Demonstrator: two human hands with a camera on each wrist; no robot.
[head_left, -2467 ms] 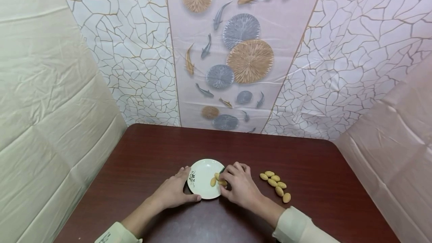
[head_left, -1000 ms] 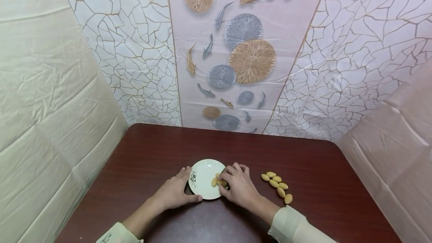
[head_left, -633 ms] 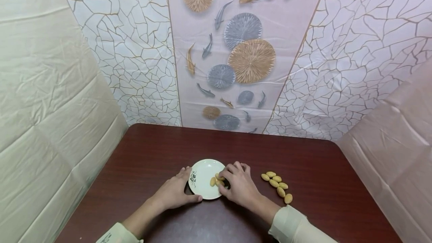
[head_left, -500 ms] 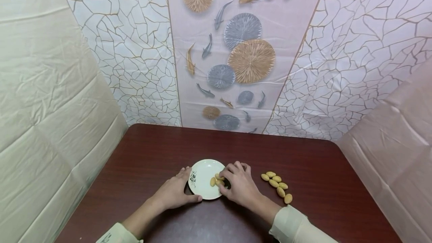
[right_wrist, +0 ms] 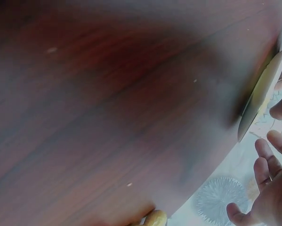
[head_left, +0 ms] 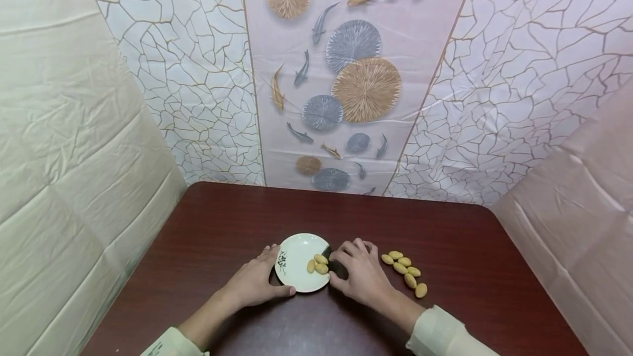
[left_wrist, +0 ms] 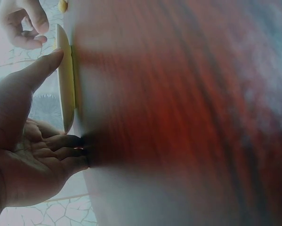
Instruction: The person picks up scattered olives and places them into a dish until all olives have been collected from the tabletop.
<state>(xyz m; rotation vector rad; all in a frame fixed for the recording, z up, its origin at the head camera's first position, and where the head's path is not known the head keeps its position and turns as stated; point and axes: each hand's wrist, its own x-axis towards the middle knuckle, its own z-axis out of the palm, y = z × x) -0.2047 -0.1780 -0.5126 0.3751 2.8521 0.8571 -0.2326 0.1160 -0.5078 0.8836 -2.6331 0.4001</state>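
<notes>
A white plate with a dark flower print on its left side stands on the table. Three yellow-tan oval pieces, nut-like in shape, lie together on its right half, one of them an oval piece nearest the rim. My left hand rests at the plate's left edge, the thumb touching the front rim and the fingers extended along the far side. Just right of the plate is my right hand, its fingers loosely bent with nothing between them. The right wrist view shows those fingers spread apart, off the plate.
Several more oval pieces lie in a bent row on the dark red-brown table, right of my right hand. Behind the table hangs a patterned cloth with fish. Cream cloth walls flank both sides.
My right hand has let go of an oval piece on the plate and drawn back to the right. The three pieces now show fully. The left hand has stayed at the plate.
</notes>
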